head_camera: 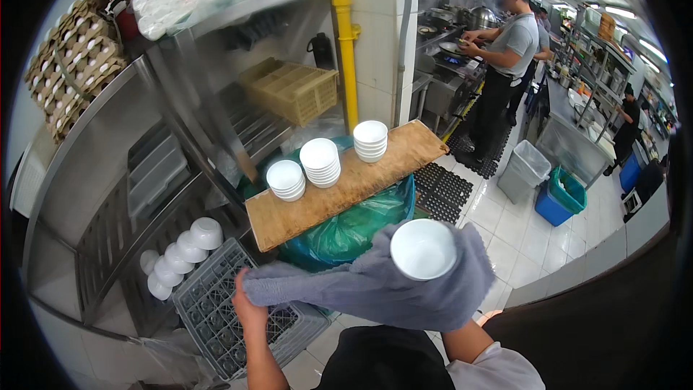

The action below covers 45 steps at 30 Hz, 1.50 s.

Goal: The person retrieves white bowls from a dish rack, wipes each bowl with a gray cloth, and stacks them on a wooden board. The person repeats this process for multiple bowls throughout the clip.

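In front of me a white bowl (424,249) is held up, its open side facing me, with a grey towel (346,287) around its underside. My right forearm (470,340) runs up beneath the towel; the cloth hides that hand, which supports the bowl through it. My left hand (250,295) grips the towel's other end, stretched out to the left. Beyond the towel, three stacks of white bowls, a left stack (286,180), a middle stack (320,162) and a right stack (371,141), stand on a worn wooden board (346,179).
Under the board is a bin lined with a green bag (352,227). A grey glass rack (216,319) lies below my left hand, beside several larger white bowls (184,252) on a metal shelf. Egg trays (76,65) are piled upper left. A person (503,59) cooks at a stove.
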Motion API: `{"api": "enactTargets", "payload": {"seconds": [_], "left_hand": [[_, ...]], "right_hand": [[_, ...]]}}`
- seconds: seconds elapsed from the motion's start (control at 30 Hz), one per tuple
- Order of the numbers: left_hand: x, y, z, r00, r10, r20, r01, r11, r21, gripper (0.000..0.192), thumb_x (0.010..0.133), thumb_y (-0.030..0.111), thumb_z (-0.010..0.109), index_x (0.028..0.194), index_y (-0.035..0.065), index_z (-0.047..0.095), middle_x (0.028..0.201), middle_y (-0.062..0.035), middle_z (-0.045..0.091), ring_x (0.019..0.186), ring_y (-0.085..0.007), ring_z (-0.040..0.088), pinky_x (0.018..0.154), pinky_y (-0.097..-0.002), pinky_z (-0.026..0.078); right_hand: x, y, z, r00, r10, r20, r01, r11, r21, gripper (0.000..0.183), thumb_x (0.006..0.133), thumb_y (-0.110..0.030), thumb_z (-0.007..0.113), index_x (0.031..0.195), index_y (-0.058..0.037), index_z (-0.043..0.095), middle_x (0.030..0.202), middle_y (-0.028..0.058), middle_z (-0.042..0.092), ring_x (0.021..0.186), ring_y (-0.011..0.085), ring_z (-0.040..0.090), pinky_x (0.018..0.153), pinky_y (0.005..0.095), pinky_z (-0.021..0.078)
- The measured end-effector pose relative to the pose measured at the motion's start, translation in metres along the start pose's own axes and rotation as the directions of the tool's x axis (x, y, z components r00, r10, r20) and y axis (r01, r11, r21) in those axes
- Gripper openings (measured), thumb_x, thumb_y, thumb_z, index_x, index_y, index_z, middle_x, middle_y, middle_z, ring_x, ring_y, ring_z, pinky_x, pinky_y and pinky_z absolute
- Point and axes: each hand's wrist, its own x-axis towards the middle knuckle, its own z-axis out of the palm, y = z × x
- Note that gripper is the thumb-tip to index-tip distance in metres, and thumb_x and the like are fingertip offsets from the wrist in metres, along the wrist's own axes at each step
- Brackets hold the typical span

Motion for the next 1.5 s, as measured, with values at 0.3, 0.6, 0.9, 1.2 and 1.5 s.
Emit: {"api": "enactTargets", "payload": {"seconds": [0.3, 0.6, 0.9, 1.2, 1.5], "left_hand": [[-0.011, 0.187, 0.011, 0.369, 0.699, 0.612, -0.644, 0.668, -0.374, 0.078, 0.090, 0.027, 0.074, 0.151, -0.0061, 0.040, 0.147, -0.0276, 0.053, 0.138, -0.0436, 0.052, 0.125, -0.0500, 0.027], [-0.051, 0.176, 0.090, 0.360, 0.806, 0.471, -0.650, 0.578, -0.493, 0.068, 0.099, 0.054, 0.060, 0.125, -0.0080, 0.063, 0.122, -0.0252, 0.069, 0.123, -0.0388, 0.063, 0.115, -0.0560, 0.039], [-0.048, 0.162, 0.096, 0.174, 0.853, 0.491, -0.830, 0.395, -0.393, 0.064, 0.093, 0.046, 0.066, 0.126, -0.0086, 0.062, 0.125, -0.0229, 0.067, 0.124, -0.0372, 0.062, 0.119, -0.0591, 0.033], [-0.085, 0.145, 0.117, 0.661, 0.642, 0.388, -0.466, 0.757, -0.458, 0.036, 0.093, 0.019, 0.067, 0.120, -0.0048, 0.065, 0.115, -0.0221, 0.070, 0.111, -0.0413, 0.067, 0.103, -0.0526, 0.048], [-0.060, 0.127, 0.131, 0.332, 0.891, 0.310, -0.914, 0.385, -0.129, 0.021, 0.081, 0.010, 0.071, 0.100, 0.0021, 0.067, 0.105, -0.0105, 0.069, 0.105, -0.0274, 0.067, 0.107, -0.0478, 0.046]], "right_hand": [[0.011, 0.001, 0.026, 0.798, -0.302, 0.521, 0.591, 0.222, -0.775, 0.064, 0.076, -0.025, 0.085, 0.131, -0.0054, 0.059, 0.120, 0.0162, 0.064, 0.110, 0.0349, 0.064, 0.092, 0.0390, 0.0529], [-0.001, 0.084, -0.060, 0.918, -0.128, 0.375, 0.372, 0.606, -0.703, 0.068, 0.092, -0.025, 0.069, 0.150, -0.0014, 0.044, 0.151, 0.0163, 0.049, 0.136, 0.0346, 0.051, 0.118, 0.0435, 0.0339], [0.027, 0.090, -0.059, 0.976, 0.200, 0.083, -0.171, 0.947, -0.271, 0.064, 0.084, -0.022, 0.072, 0.141, -0.0025, 0.050, 0.135, 0.0121, 0.059, 0.124, 0.0249, 0.059, 0.109, 0.0370, 0.0454], [0.045, 0.089, -0.040, 0.899, 0.417, -0.135, -0.419, 0.908, 0.011, 0.052, 0.084, -0.004, 0.074, 0.133, -0.0054, 0.058, 0.115, 0.0079, 0.066, 0.108, 0.0178, 0.063, 0.094, 0.0337, 0.0532], [0.033, 0.080, -0.020, 0.994, 0.078, 0.080, -0.058, 0.973, -0.224, 0.049, 0.089, -0.002, 0.069, 0.133, -0.0052, 0.047, 0.116, 0.0120, 0.061, 0.096, 0.0218, 0.066, 0.083, 0.0320, 0.0567]]}}
